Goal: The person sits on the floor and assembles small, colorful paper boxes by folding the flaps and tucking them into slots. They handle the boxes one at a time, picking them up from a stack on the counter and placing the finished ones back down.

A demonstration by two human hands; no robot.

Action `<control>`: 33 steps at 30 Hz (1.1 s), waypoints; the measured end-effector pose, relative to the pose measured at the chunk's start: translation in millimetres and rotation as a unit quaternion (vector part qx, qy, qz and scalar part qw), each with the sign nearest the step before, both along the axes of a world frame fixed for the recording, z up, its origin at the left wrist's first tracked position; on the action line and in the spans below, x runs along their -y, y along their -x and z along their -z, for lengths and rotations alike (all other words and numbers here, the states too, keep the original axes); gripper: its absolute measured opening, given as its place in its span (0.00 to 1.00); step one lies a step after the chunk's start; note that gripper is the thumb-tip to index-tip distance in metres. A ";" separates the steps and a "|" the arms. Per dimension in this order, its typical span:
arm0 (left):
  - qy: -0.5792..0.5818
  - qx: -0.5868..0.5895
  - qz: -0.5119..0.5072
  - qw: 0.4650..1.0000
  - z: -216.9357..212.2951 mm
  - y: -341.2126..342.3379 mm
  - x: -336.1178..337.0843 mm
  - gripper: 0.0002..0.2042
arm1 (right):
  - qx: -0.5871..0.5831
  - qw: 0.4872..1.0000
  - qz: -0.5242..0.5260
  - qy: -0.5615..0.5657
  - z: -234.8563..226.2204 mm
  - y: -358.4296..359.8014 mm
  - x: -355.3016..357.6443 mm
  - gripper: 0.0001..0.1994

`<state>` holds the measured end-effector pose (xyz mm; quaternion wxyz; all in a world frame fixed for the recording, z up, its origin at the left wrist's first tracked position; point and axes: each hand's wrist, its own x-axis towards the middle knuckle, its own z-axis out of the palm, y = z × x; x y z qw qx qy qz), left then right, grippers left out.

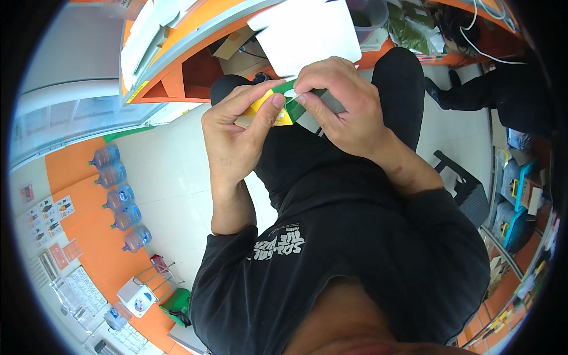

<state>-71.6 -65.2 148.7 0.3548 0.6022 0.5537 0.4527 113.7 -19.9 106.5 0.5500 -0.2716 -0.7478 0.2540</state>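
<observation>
Above my lap, both hands meet on a small yellow and green carton (294,110). My left hand (239,118) grips its yellow side, thumb in front and fingers behind. My right hand (343,97) pinches thumb and forefinger at the green end, where a small white piece, perhaps a flap or tab, shows between the fingertips. What lies inside the carton cannot be seen. Just beyond my hands is a blank white sheet or board (310,38), partly covered by my right hand.
An orange desk (177,77) with open shelves curves across the front. Several large blue water bottles (123,197) line the orange wall on the left. A black chair (464,189) stands to my right, and another person's legs (473,97) are at the far right.
</observation>
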 end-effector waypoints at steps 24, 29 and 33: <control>0.218 0.158 0.116 0.956 52.8 39.7 -68.5 0.11 | -0.073 0.990 0.028 0.121 75.5 -21.8 -57.4 0.22; 0.224 0.297 0.039 0.927 85.9 8.9 -66.2 0.16 | 0.056 0.996 0.011 0.066 78.3 -4.2 -18.4 0.21; 0.144 0.339 0.021 0.930 90.1 -21.5 -65.4 0.20 | -0.023 0.996 0.052 0.063 97.3 -2.9 -32.3 0.16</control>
